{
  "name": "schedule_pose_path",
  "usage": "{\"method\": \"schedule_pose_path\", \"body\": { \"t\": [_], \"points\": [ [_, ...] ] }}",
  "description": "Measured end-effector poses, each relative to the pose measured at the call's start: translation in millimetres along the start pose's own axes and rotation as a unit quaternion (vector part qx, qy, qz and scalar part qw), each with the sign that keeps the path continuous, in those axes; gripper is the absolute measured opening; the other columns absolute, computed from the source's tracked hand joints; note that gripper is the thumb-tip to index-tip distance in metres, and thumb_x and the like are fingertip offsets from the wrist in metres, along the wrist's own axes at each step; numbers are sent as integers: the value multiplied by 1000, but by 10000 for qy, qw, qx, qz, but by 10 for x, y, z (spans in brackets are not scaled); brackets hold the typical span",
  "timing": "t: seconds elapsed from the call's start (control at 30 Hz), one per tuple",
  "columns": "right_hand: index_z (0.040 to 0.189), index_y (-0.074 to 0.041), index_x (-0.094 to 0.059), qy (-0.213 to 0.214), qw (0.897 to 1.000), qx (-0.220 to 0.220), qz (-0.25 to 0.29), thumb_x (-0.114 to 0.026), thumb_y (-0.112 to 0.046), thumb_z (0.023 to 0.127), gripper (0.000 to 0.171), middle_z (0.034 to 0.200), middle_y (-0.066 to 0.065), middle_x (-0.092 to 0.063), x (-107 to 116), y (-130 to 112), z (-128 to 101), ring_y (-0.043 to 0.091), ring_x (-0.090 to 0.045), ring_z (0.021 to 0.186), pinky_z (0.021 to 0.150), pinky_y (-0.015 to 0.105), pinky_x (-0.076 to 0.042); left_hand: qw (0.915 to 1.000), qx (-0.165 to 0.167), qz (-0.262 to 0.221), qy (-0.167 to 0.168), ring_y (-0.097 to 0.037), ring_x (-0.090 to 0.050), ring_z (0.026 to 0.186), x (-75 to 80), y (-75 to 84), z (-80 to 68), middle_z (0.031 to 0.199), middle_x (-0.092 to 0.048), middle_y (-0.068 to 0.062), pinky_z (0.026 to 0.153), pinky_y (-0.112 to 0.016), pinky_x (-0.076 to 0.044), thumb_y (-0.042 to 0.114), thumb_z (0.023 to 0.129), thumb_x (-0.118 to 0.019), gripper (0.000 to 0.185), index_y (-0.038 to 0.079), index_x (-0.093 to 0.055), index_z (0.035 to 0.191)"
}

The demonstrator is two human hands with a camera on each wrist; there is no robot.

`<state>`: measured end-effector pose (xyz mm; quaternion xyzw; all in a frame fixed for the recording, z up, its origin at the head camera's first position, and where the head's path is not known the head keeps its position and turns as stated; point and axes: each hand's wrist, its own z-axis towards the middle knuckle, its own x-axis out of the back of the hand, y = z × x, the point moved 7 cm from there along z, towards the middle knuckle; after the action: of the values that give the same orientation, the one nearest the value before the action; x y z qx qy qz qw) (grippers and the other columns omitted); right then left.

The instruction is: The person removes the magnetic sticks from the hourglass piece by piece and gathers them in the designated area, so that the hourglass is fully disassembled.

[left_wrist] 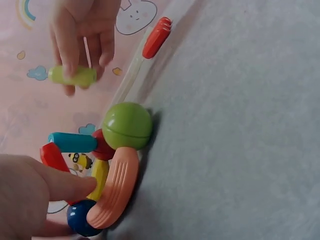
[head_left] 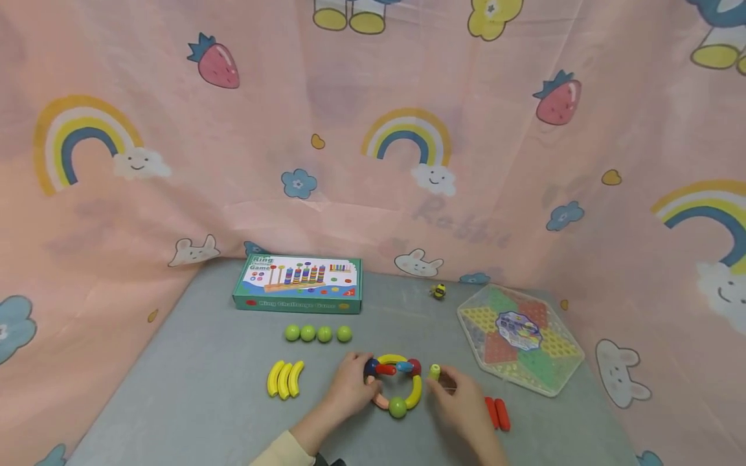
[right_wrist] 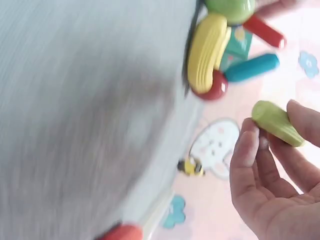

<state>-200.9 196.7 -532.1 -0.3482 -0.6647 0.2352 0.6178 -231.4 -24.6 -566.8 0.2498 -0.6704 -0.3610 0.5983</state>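
A toy ring of curved rods and balls lies on the table. Its parts are a green ball (head_left: 397,408), a dark blue ball (left_wrist: 84,218), a dark red ball (right_wrist: 215,86), yellow curved rods (right_wrist: 206,52) and a salmon curved rod (left_wrist: 116,187). A red rod (head_left: 385,369) slants up from the blue ball, and a blue rod (right_wrist: 251,67) from the red ball. My left hand (head_left: 348,383) grips the ring's left side at the blue ball. Right of the ring, my right hand (head_left: 463,401) pinches a light green rod (right_wrist: 276,122) off the table.
Several green balls (head_left: 324,334) and three yellow curved rods (head_left: 283,380) lie on the left. Behind them is a Ring Challenge Game box (head_left: 297,304). A hexagonal board case (head_left: 559,382), a small bee toy (head_left: 439,292) and red rods (head_left: 502,414) are on the right.
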Motion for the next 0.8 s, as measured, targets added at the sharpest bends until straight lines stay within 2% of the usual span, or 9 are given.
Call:
{"method": "schedule_pose_path", "body": {
  "t": [0.2,0.33,0.43,0.6,0.7,0.8],
  "points": [
    [130,-2,-57,259,9982,-389,386,-74,-32,93,51,106,12,-74,299,187,-14,25,-71,96,77,39,-58,9998,157,-99,-10,-40,-55,125,-6,-25,4,131,-56,-23,103,-54,-47,17,85,-80,62,-6,-56,137],
    [124,3,-59,499,9977,-284,347,-73,-29,94,47,109,17,-72,486,302,-35,28,-70,98,76,35,-58,9999,109,-43,65,-36,-57,123,-13,-33,29,132,-57,-22,102,-52,-48,17,88,-78,60,-3,-54,140],
    [122,3,-63,600,9973,-340,246,-73,-26,94,42,109,17,-71,603,392,-60,27,-69,97,75,33,-58,9998,188,-3,67,-34,-56,123,-19,-49,41,133,-56,-20,102,-51,-48,20,87,-80,64,-1,-54,141],
    [121,5,-64,687,9962,-510,154,-75,-34,92,50,106,19,-72,762,537,-89,27,-71,93,75,36,-58,9999,61,94,-31,-35,-57,120,-15,-13,37,129,-58,-19,100,-52,-49,17,83,-83,64,-1,-56,138],
    [122,5,-64,736,9956,-587,-30,-75,-41,91,57,105,19,-73,847,637,-94,26,-71,91,73,35,-57,9999,-81,118,-32,-30,-59,110,-4,15,27,127,-58,-17,93,-48,-51,14,85,-80,62,0,-55,140],
    [122,7,-63,681,9953,-668,-173,-74,-39,92,56,103,19,-74,916,753,-84,26,-71,89,70,35,-56,9999,-98,97,-31,-28,-58,110,-1,18,5,128,-58,-15,93,-47,-51,16,87,-78,61,1,-54,142]
  ]
}}
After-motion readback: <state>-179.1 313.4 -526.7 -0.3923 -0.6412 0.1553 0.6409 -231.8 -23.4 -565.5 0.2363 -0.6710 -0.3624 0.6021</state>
